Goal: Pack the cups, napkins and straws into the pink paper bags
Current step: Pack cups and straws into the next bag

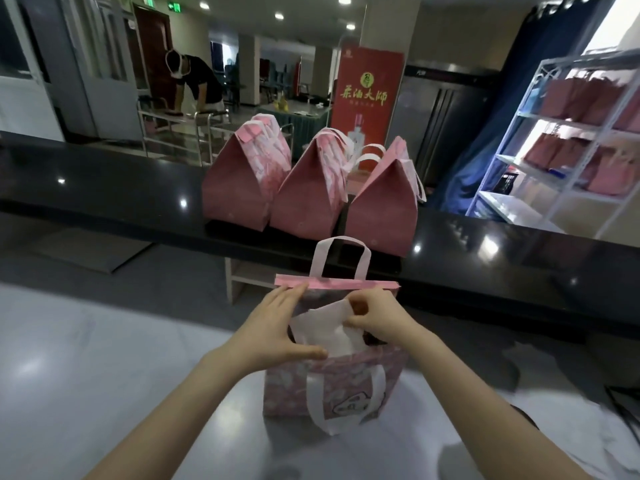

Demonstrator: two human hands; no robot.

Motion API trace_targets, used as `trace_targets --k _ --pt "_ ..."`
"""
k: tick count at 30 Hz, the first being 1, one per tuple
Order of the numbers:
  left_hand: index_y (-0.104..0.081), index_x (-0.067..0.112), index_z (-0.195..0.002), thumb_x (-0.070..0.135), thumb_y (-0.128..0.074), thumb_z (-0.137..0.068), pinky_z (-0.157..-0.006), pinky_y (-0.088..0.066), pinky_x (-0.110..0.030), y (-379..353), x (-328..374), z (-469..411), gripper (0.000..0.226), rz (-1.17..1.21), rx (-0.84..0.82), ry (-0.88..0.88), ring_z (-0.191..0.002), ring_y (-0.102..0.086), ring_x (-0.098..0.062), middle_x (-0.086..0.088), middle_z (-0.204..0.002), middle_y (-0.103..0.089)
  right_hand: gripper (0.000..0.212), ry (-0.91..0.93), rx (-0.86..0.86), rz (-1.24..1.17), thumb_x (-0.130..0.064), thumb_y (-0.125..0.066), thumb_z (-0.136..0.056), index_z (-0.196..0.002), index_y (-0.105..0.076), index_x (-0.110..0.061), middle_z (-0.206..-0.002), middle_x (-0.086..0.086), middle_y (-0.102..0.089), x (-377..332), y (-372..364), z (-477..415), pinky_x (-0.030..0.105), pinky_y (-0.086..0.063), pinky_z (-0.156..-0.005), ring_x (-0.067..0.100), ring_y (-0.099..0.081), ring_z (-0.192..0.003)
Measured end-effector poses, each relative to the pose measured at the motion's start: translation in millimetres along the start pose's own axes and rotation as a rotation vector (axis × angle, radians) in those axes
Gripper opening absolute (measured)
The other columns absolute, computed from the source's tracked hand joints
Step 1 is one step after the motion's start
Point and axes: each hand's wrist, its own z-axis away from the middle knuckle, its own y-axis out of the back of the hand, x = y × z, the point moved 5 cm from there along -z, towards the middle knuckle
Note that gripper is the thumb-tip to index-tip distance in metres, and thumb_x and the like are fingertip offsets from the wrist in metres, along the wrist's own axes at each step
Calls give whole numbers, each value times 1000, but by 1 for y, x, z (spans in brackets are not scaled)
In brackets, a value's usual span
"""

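A white paper napkin (323,329) is pinched by the right hand (379,318) in the mouth of the near pink paper bag (332,388), spread by the flat left hand (277,327); a deeper push is needed.

A glossy black counter (104,188) ran across the room beyond a pale grey worktop (104,358). Behind the counter stood a red banner (367,95) with gold characters and a bottle picture. A white rack (509,206) stood at the right before a blue curtain (485,133). Far left, a person (197,84) in dark clothes bent over a metal-framed table, below a green exit sign (175,8).
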Motion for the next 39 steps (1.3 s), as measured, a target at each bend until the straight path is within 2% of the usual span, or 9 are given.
trace_targets --k 5,10,13,16,19,22,25,30,39 --pt "-9 30 -152 80 -59 -61 -118 -14 -34 -1 -3 -1 115 -15 26 -31 -146 0 -9 11 -159 -14 33 -78 14 253 -21 -67 -83 -116 -63 -23 -112 0 -66 10 -11 -6 41 -55 -83 21 -63 -98" --pt "-21 29 -150 89 -37 -64 -118 -13 -36 1 -1 1 106 -86 98 -20 -146 -10 -15 8 -156 -25 25 15 120 295 -29 -61 -88 -113 -65 -24 -113 -3 -65 6 -3 5 39 -54 -84 18 -62 -100" --pt "-35 31 -142 75 -34 -77 -115 -18 -35 5 11 0 79 -161 185 -90 -139 -26 -15 9 -144 -41 23 122 170 343 -30 -57 -91 -111 -66 -24 -112 -5 -63 6 11 22 35 -51 -86 16 -59 -100" --pt "-51 31 -129 60 -51 -85 -110 -27 -33 8 29 -2 53 -250 246 -146 -128 -39 -14 11 -128 -53 27 232 223 488 -31 -53 -92 -115 -65 -23 -115 -5 -63 16 34 43 32 -47 -87 17 -57 -100" --pt "-64 26 -107 52 -55 -85 -95 -42 -34 9 64 -8 36 -334 329 -208 -107 -54 -16 8 -108 -63 31 250 276 591 -31 -50 -94 -121 -62 -21 -119 -3 -62 42 67 76 33 -44 -90 18 -56 -104" --pt "-67 23 -87 46 -55 -78 -71 -47 -33 -8 125 -21 27 -379 322 -299 -83 -60 -18 8 -87 -65 37 146 270 677 -34 -52 -93 -128 -56 -22 -123 -2 -59 90 99 119 34 -41 -95 21 -53 -112" --pt "-67 22 -79 42 -59 -72 -61 -46 -31 -51 198 -36 22 -420 246 -422 -72 -63 -20 5 -75 -64 36 -30 197 755 -34 -48 -94 -128 -52 -23 -122 -1 -57 150 122 168 35 -39 -96 21 -51 -114" --pt "-61 23 -110 46 -52 -88 -79 -41 -32 -149 313 -50 33 -412 98 -526 -96 -57 -18 5 -100 -63 30 -256 133 757 -30 -48 -94 -122 -54 -20 -116 3 -58 251 146 252 37 -37 -88 25 -51 -110" --pt "-59 25 -115 41 -51 -89 -82 -39 -29 -302 457 -71 31 -441 -83 -638 -104 -55 -17 7 -109 -63 28 -490 103 698 -23 -54 -89 -116 -58 -18 -117 4 -61 398 170 382 39 -37 -94 28 -53 -112"
